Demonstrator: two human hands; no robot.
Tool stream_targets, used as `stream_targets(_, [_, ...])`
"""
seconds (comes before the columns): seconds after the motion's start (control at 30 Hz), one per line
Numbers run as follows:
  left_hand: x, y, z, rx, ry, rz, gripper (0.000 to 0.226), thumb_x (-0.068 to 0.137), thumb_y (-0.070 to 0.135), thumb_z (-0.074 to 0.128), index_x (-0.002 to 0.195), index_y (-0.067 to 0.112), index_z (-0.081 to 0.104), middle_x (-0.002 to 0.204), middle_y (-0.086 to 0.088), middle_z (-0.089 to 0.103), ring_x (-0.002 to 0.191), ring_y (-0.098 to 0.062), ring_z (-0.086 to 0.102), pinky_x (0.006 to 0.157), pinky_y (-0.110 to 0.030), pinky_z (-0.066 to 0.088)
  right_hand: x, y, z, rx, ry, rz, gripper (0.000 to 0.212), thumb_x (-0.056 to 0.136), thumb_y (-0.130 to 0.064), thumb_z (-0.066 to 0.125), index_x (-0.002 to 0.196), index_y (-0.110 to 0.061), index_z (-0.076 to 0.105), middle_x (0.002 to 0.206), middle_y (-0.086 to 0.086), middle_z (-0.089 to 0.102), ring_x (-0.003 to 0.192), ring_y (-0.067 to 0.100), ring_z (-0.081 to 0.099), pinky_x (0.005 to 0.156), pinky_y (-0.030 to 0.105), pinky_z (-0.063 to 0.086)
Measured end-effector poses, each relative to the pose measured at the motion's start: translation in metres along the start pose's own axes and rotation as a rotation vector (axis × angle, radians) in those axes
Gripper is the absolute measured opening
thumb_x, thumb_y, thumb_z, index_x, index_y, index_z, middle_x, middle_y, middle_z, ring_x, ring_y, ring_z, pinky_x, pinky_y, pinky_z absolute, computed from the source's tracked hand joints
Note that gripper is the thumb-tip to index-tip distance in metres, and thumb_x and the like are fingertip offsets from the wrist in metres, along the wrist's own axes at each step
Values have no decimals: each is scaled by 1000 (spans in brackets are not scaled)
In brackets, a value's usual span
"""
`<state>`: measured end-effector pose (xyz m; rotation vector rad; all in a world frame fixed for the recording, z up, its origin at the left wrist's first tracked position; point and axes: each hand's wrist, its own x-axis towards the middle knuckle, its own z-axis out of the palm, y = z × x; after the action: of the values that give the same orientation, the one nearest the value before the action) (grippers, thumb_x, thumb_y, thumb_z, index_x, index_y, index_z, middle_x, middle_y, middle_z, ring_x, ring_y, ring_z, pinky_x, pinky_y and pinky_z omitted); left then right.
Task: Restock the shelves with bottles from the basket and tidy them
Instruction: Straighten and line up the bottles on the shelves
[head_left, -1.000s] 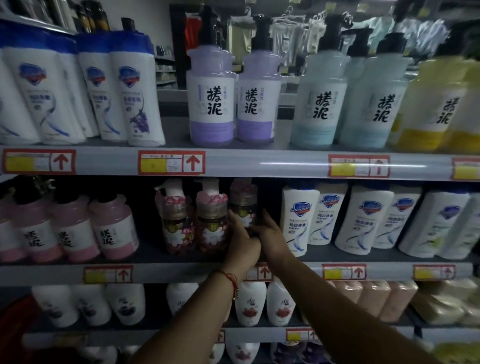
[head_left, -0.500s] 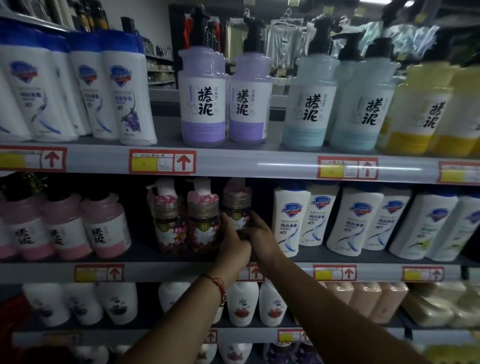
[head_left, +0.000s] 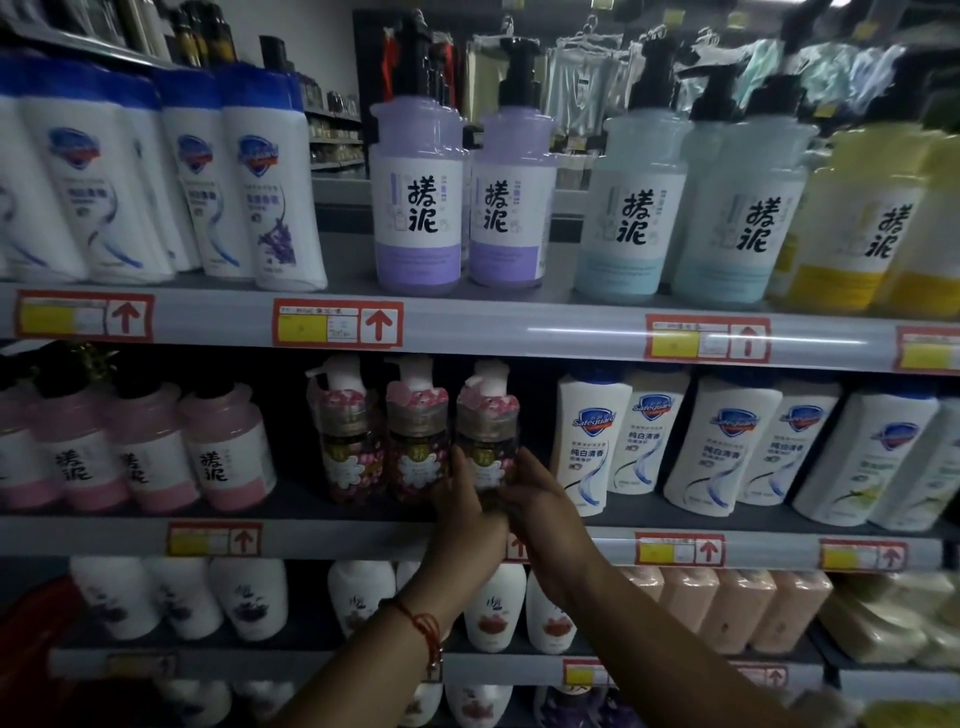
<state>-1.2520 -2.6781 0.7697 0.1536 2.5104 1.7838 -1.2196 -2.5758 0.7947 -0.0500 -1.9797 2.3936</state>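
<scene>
Not much to report on my end, I only saw two bare forearms with no sleeves, gloves or rings that I could make out. The left hand (head_left: 465, 525) had a thin red string bracelet (head_left: 423, 626) looped round the wrist. The right hand (head_left: 545, 512) wore nothing at all.

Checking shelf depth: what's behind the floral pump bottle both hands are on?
Only dark shelf shows behind the floral pump bottle. Left hand and right hand hold its lower part, covering the base. Any second row behind cannot be seen.
</scene>
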Motion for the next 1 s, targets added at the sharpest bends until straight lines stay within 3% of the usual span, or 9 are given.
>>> stream_targets(0.1, [-4, 0, -12, -31, -55, 25, 91, 89, 16, 56, 160, 45, 7, 160, -4, 29, 141, -23, 42, 110, -42, 46, 1, -2, -1, -67, -6, -24, 45, 92, 2, 58, 130, -21, 64, 116, 7, 76, 111, 24, 71, 98, 41, 56])
stream_targets(0.17, [-10, 0, -27, -45, -59, 73, 71, 92, 25, 58, 153, 46, 30, 143, 7, 53, 124, -10, 56, 101, -35, 52, 6, 0, -4, -133, 18, -46, 41, 94, -5, 65, 132, -19, 60, 116, 5, 76, 108, 21, 73, 97, 41, 58])
stream_targets(0.23, [-15, -4, -50, -27, 85, 104, 39, 98, 28, 60, 132, 44, 51, 118, 15, 63, 106, -3, 61, 84, -26, 51, 11, 4, -7, -244, 55, -78, 48, 91, -15, 75, 134, -20, 55, 117, 2, 74, 107, 16, 72, 96, 41, 59])
stream_targets(0.3, [-15, -11, -79, -33, 315, 152, 22, 94, 32, 67, 113, 38, 57, 104, 14, 66, 97, -8, 65, 74, -25, 48, 17, 9, -8, -367, 94, -114, 56, 84, -25, 83, 131, -25, 52, 118, -3, 72, 106, 10, 71, 93, 36, 59])
stream_targets(0.4, [-2, -22, -113, -10, 532, 166, 46, 86, 34, 77, 124, 28, 51, 110, 6, 63, 103, -19, 64, 74, -26, 47, 26, 12, -6, -518, 174, -148, 62, 76, -32, 88, 123, -33, 49, 116, -9, 69, 102, 5, 68, 85, 27, 58])
stream_targets(0.53, [27, -37, -141, 96, 411, 106, 104, 75, 45, 85, 156, 32, 22, 152, 0, 46, 134, -20, 49, 104, -41, 44, 37, 19, -3, -634, 220, -170, 70, 69, -42, 89, 126, -33, 51, 118, -8, 69, 104, 9, 67, 90, 36, 58])
stream_targets(0.67, [43, -44, -144, 49, 269, 142, 91, 74, 33, 90, 148, 32, 36, 121, 18, 61, 106, 7, 59, 95, -31, 48, 43, 21, -2, -673, 239, -172, 71, 73, -41, 89, 132, -27, 52, 119, -9, 69, 106, 11, 67, 90, 33, 56])
stream_targets(0.83, [44, -46, -143, 81, 277, 126, 71, 78, 29, 87, 136, 20, 47, 105, 18, 62, 90, 7, 58, 75, -17, 45, 47, 20, -7, -695, 188, -155, 66, 80, -39, 85, 136, -28, 51, 123, -7, 70, 109, 12, 67, 91, 29, 53])
stream_targets(1.0, [47, -56, -146, 87, 288, 137, 73, 75, 35, 89, 134, 24, 48, 112, 11, 65, 92, 5, 59, 87, -31, 49, 47, 19, -11, -697, 129, -145, 63, 83, -37, 82, 136, -28, 50, 122, -7, 71, 109, 10, 67, 97, 32, 56])
